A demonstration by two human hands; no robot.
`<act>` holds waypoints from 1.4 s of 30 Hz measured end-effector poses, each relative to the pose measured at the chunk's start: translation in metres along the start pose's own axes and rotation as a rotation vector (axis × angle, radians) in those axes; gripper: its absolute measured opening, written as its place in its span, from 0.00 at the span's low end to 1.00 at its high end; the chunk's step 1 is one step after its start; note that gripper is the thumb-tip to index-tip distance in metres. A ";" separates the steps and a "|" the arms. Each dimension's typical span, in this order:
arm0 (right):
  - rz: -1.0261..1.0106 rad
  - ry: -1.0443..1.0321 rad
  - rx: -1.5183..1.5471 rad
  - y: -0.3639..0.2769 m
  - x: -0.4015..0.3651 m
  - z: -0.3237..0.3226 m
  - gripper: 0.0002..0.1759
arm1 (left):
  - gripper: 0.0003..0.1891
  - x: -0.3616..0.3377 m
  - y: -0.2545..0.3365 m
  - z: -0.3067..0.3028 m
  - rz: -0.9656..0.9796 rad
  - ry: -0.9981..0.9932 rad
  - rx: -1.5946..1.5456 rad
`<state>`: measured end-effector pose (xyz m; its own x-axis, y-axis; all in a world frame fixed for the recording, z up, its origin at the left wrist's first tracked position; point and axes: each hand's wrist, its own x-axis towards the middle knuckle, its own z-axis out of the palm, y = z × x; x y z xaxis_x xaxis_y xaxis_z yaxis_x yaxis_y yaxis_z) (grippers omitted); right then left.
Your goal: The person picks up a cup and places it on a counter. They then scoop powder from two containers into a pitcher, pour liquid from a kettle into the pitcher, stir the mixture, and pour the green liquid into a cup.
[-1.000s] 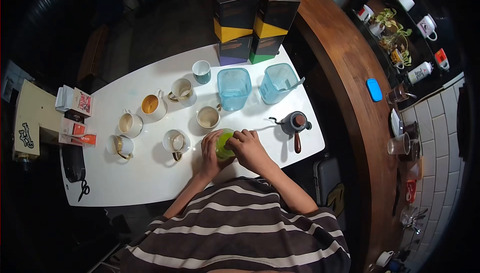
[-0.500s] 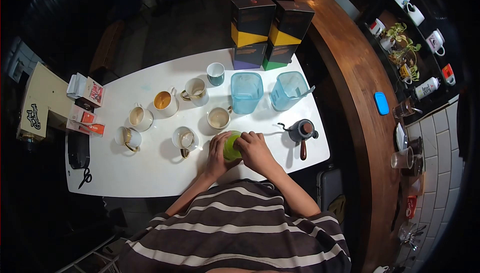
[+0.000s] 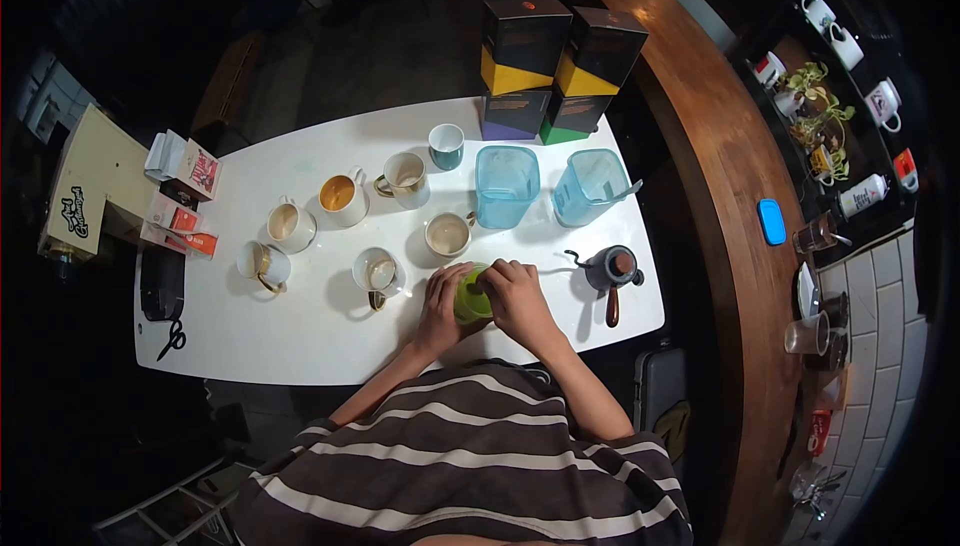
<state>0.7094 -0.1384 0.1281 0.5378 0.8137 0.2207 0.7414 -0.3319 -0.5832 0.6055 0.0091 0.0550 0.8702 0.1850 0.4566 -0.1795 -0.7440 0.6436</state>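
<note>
A green cup (image 3: 470,303) is between my two hands at the front edge of the white table (image 3: 300,351). My left hand (image 3: 440,306) wraps round its left side. My right hand (image 3: 517,301) is closed at its rim, with the fingertips over the opening; whether they pinch something inside is hidden. Just beyond my hands is a mug with pale residue (image 3: 448,235). Another mug (image 3: 378,273) stands to the left. On the right stands a dark grinder with a wooden handle (image 3: 611,269).
Several used mugs, one orange inside (image 3: 343,196), stand at the left. Two blue translucent containers (image 3: 507,186) are at the back right, before stacked dark boxes (image 3: 520,66). Scissors (image 3: 173,339) lie at the left edge. A wooden counter (image 3: 725,246) runs along the right.
The view has shifted slightly, so the table's objects appear a little farther right. Both hands stay on the green cup, the right one still at its rim.
</note>
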 end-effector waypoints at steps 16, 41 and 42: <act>0.006 -0.009 0.052 0.000 0.001 0.003 0.12 | 0.47 -0.001 0.000 -0.001 -0.018 0.011 0.002; -0.025 0.038 0.026 -0.005 -0.007 -0.008 0.12 | 0.47 -0.004 -0.001 0.004 -0.001 0.080 -0.019; -0.025 0.036 0.028 -0.008 -0.007 -0.012 0.12 | 0.46 -0.004 -0.002 0.004 -0.010 0.095 -0.068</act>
<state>0.7044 -0.1477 0.1405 0.5338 0.8035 0.2634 0.7436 -0.2978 -0.5986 0.6044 0.0070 0.0493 0.8254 0.2544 0.5040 -0.2047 -0.6971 0.6871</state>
